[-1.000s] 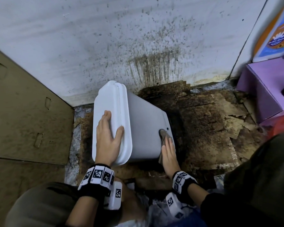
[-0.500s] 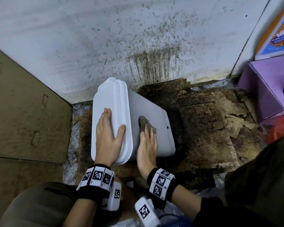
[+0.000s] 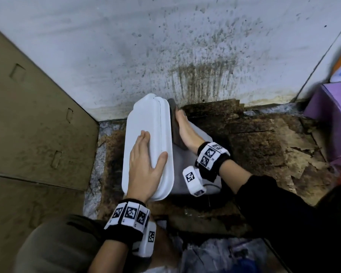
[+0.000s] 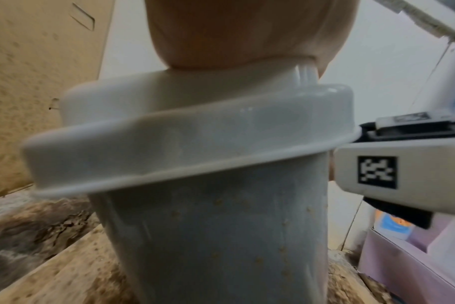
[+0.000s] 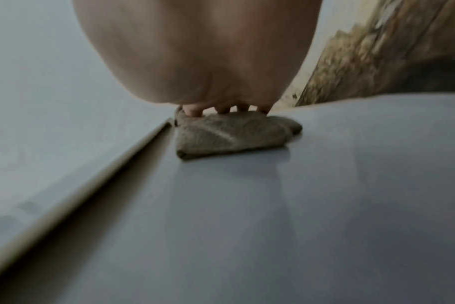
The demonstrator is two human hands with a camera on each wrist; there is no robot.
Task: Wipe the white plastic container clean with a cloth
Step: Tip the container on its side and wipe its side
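Observation:
The white plastic container (image 3: pixel 146 119) lies on its side on the floor, lid end to the left. My left hand (image 3: pixel 144 160) rests flat on the lid, thumb over its rim; the left wrist view shows the palm (image 4: pixel 234 30) on top and brown specks on the container wall (image 4: pixel 208 236). My right hand (image 3: pixel 185 131) presses a folded brownish cloth (image 3: pixel 175 127) onto the upper side wall, right beside the lid rim at the far end. In the right wrist view the fingertips (image 5: pixel 192 110) bear down on the cloth (image 5: pixel 229 135) against the grey-white wall (image 5: pixel 273 226).
A stained white wall (image 3: pixel 185 56) stands just behind the container. Flattened cardboard (image 3: pixel 28 125) leans at the left. A purple box (image 3: pixel 331 119) sits at the right. The floor (image 3: pixel 264 150) is dark, dirty and peeling. Crumpled plastic (image 3: pixel 224 253) lies near my knees.
My right hand slid the cloth from the container's base end across the side wall to the lid rim, then away toward the far end. The left hand stayed on the lid.

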